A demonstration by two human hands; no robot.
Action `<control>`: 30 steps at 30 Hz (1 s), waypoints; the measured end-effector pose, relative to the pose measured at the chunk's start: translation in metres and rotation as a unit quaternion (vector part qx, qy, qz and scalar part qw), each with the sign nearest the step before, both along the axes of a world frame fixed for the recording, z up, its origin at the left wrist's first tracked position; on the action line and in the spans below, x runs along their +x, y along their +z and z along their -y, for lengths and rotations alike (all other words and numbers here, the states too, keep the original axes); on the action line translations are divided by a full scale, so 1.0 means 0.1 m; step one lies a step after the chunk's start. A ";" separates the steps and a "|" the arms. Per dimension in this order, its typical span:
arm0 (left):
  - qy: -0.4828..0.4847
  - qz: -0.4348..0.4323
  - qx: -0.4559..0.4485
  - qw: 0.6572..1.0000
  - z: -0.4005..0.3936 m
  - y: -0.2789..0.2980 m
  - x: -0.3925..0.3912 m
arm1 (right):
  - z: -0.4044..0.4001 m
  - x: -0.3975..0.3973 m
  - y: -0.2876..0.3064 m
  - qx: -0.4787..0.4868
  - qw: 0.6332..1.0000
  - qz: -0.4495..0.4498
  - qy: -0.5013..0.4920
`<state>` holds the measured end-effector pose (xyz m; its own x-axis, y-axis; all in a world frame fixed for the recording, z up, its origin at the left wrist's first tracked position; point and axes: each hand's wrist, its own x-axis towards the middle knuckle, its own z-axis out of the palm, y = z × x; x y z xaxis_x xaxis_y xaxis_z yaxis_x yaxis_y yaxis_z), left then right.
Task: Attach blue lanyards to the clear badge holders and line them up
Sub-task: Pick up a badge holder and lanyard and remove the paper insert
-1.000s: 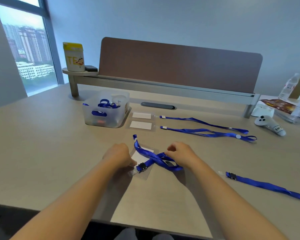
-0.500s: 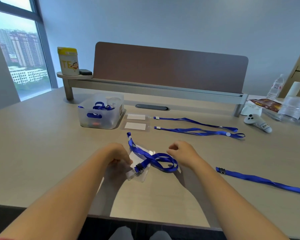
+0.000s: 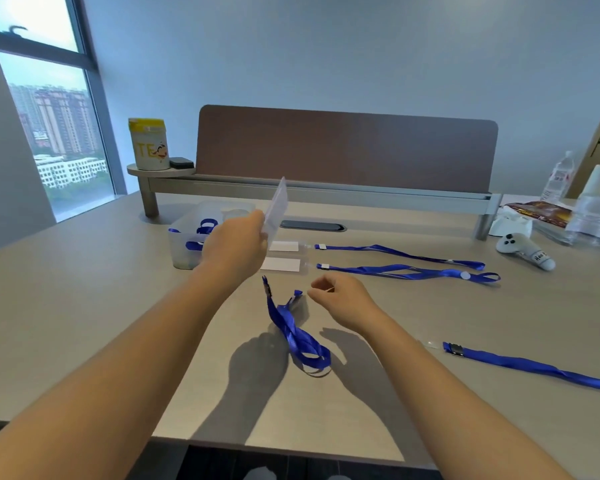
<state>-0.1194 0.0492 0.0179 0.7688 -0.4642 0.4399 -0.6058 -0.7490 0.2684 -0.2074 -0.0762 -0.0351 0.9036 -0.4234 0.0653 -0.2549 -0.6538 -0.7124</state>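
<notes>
Above the near middle of the table point(image 3: 84, 306), the left hand point(image 3: 234, 245) now grips a clear badge holder point(image 3: 277, 209) and has lifted it well off the surface, where a moment ago it lay flat under both hands with the lanyard across it. The blue lanyard point(image 3: 293, 332) has been left behind, lying in a loose crumpled loop on the table, its clip end pointing far. The right hand point(image 3: 343, 301) hovers just right of that clip with fingers curled; whether it pinches anything I cannot tell. I judge holder and lanyard are not yet joined, so this pair is unfinished. Farther off, two finished badges point(image 3: 283, 264) lie in a row, ribbons stretching right. The holder looks thin, glossy and flexible; the ribbon is flat, satiny and limp, likely to twist.
</notes>
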 end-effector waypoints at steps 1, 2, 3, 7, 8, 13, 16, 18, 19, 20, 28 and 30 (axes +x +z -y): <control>-0.007 -0.005 -0.050 0.999 0.00 -0.01 -0.01 | -0.02 0.01 0.02 0.007 1.000 0.009 0.006; -0.012 -0.021 -0.103 0.994 0.00 -0.02 -0.03 | -0.05 0.03 0.03 0.021 1.000 0.019 0.014; -0.018 -0.042 -0.153 0.987 0.01 -0.02 -0.04 | -0.07 0.04 0.04 0.045 0.998 0.029 0.022; -0.045 -0.181 -0.327 0.926 0.05 0.00 -0.09 | -0.21 0.07 0.12 0.190 0.980 0.037 0.052; -0.047 -0.224 -0.370 0.900 0.05 0.00 -0.10 | -0.23 0.08 0.13 0.222 0.973 0.033 0.060; -0.048 -0.399 -0.506 0.764 0.03 -0.02 -0.10 | -0.25 0.08 0.12 0.306 0.946 0.052 0.093; -0.038 -0.447 -0.536 0.715 0.01 -0.06 -0.07 | -0.21 0.06 0.13 0.326 0.938 0.094 0.073; -0.027 -0.467 -0.534 0.705 0.01 -0.11 -0.05 | -0.19 0.03 0.15 0.332 0.935 0.104 0.069; -0.016 -0.474 -0.527 0.705 0.01 -0.14 -0.03 | -0.18 0.03 0.16 0.327 0.937 0.104 0.066; -0.003 -0.479 -0.517 0.709 0.01 -0.19 -0.01 | -0.17 0.02 0.17 0.314 0.942 0.103 0.059; 0.067 -0.403 -0.348 0.844 0.06 -0.45 0.07 | -0.10 0.04 0.18 0.208 0.971 0.114 -0.002; 0.066 -0.353 -0.320 0.877 0.07 -0.43 0.09 | -0.09 0.04 0.19 0.166 0.979 0.119 -0.002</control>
<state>-0.1109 0.0421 -0.0253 0.9829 -0.1819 -0.0296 -0.0383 -0.3588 0.9326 -0.2037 -0.0669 -0.0162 0.8777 -0.4606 0.1321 -0.0580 -0.3758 -0.9249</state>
